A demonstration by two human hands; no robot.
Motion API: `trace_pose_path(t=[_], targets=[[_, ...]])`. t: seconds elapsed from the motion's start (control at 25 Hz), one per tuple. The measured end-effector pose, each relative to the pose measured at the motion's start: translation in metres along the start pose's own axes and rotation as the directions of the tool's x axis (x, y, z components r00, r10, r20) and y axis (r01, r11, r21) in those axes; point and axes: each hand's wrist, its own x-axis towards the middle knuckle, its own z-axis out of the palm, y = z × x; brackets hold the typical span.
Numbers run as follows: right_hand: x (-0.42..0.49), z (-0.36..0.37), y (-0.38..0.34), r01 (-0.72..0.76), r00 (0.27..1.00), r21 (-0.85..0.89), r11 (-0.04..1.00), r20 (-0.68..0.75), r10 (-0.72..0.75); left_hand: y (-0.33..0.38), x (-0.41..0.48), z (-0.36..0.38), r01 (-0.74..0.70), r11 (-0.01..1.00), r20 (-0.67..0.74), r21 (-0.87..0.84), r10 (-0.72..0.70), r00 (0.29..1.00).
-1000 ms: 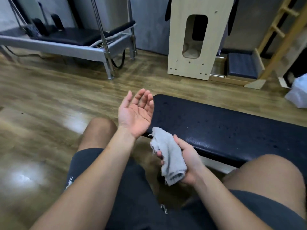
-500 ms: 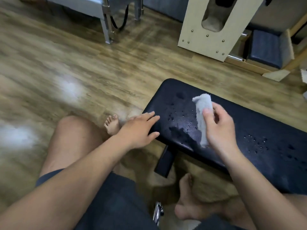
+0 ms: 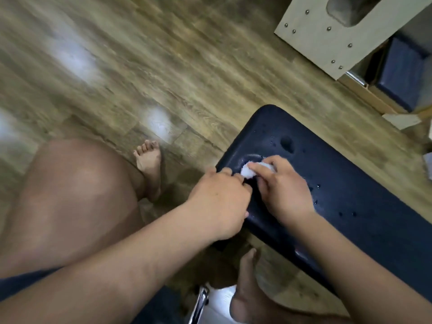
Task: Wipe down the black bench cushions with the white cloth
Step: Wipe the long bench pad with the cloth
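The black bench cushion (image 3: 350,202) runs from the middle to the lower right, dotted with water drops. My right hand (image 3: 282,188) grips the bunched white cloth (image 3: 249,171) and presses it onto the cushion near its left end; only a small part of the cloth shows past my fingers. Beside it, my left hand (image 3: 219,202) rests on the cushion's left edge, knuckles up, fingers curled over the edge and fingertips close to the cloth. Whether they touch the cloth is unclear.
Wooden floor (image 3: 163,66) spreads to the left and back. A pale wooden box frame (image 3: 327,40) with a dark padded block (image 3: 404,76) stands at the back right. My bare knee (image 3: 74,188) and feet (image 3: 149,164) are below left; a metal leg (image 3: 201,302) shows near the bottom.
The view tilted down and closer. My right hand lowered the cloth from above the cushion onto its surface near the left end. My left hand shifted right, closer to the cloth.
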Motion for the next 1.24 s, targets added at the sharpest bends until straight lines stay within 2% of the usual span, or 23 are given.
trace_pose_path(t=[0.08,0.16,0.28,0.36,0.48,0.56,0.64,0.72,0.84,0.96,1.04,1.12,1.24], targets=[[0.041,0.003,0.021,-0.091,0.995,-0.082,0.992,0.028,0.093,-0.002,0.001,0.003,-0.019,1.000,-0.008,-0.014,0.019,1.000],[0.091,0.005,0.045,-0.244,0.966,-0.133,0.961,0.056,0.253,-0.007,0.000,0.007,-0.017,0.998,-0.035,-0.063,0.015,0.999],[0.126,0.004,0.054,-0.358,0.932,-0.067,0.931,0.022,0.361,-0.007,-0.003,0.016,0.000,0.998,-0.004,-0.056,0.000,1.000],[0.103,0.004,0.038,-0.328,0.945,-0.062,0.943,-0.002,0.328,0.002,-0.009,0.025,-0.008,0.999,0.105,0.042,0.004,0.994],[0.041,-0.004,-0.003,-0.157,0.988,0.035,0.987,-0.009,0.157,0.014,-0.012,0.033,-0.020,0.997,0.228,0.068,0.004,0.974],[0.018,-0.007,-0.013,-0.068,0.996,0.106,0.992,0.060,0.062,0.015,-0.011,0.033,-0.013,0.999,0.253,0.032,0.005,0.967],[0.025,-0.006,-0.005,-0.019,0.996,0.101,0.995,0.086,0.011,0.014,-0.011,0.034,-0.011,1.000,0.240,0.027,0.004,0.971],[0.058,-0.001,0.009,-0.066,0.996,0.033,0.997,0.065,0.064,0.013,-0.012,0.035,-0.011,0.999,0.225,0.038,0.002,0.974],[0.118,0.002,0.037,-0.261,0.965,0.004,0.965,0.030,0.261,0.011,-0.014,0.033,-0.002,1.000,0.218,0.017,-0.002,0.976],[0.122,0.001,0.030,-0.307,0.952,0.037,0.951,0.012,0.307,0.010,-0.012,0.029,-0.013,1.000,0.202,0.005,0.012,0.979],[0.086,0.000,0.001,-0.247,0.969,0.098,0.964,0.031,0.245,0.012,-0.011,0.023,-0.025,1.000,0.211,0.010,0.022,0.977],[0.039,-0.002,-0.033,-0.126,0.989,0.179,0.976,0.093,0.111,0.016,-0.014,0.021,-0.051,0.999,0.253,0.004,0.048,0.966],[0.018,-0.003,-0.043,-0.008,0.980,0.252,0.968,0.196,-0.043,0.019,-0.020,0.019,-0.072,0.997,0.277,0.008,0.067,0.958]])
